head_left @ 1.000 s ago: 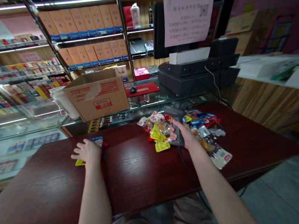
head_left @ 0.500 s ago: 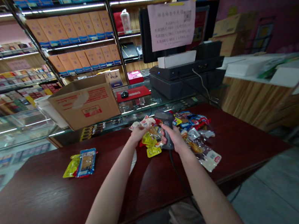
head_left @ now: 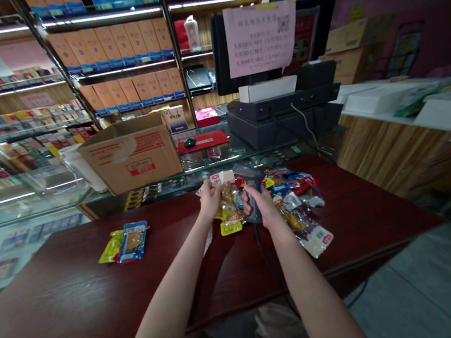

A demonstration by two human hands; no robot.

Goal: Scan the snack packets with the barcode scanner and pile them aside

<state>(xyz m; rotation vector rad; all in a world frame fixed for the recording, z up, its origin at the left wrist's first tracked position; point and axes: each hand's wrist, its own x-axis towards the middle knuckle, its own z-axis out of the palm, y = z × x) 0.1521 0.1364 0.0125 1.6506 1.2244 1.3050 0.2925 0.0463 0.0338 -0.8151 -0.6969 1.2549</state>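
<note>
From the head camera, the left hand (head_left: 210,201) grasps a clear snack packet (head_left: 228,203) between thumb and fingers, holding it upright just beside the scanner. The right hand (head_left: 261,203) is clenched around a black corded barcode scanner (head_left: 249,185), whose cord (head_left: 263,260) runs nearward over the table edge. Both hands sit above a heap of snack packets (head_left: 295,198), spread right of centre on a dark red wooden table (head_left: 51,313). Well to the left, a blue packet (head_left: 133,242) lies partly over a yellow packet (head_left: 111,247). Beyond the far table edge, a glass counter (head_left: 249,156) carries a cardboard box (head_left: 130,156), a computer mouse (head_left: 189,142) on a red mat (head_left: 203,141), and a black cash register (head_left: 282,122) below a monitor (head_left: 219,49) with a pink paper notice (head_left: 262,37) taped on.
</note>
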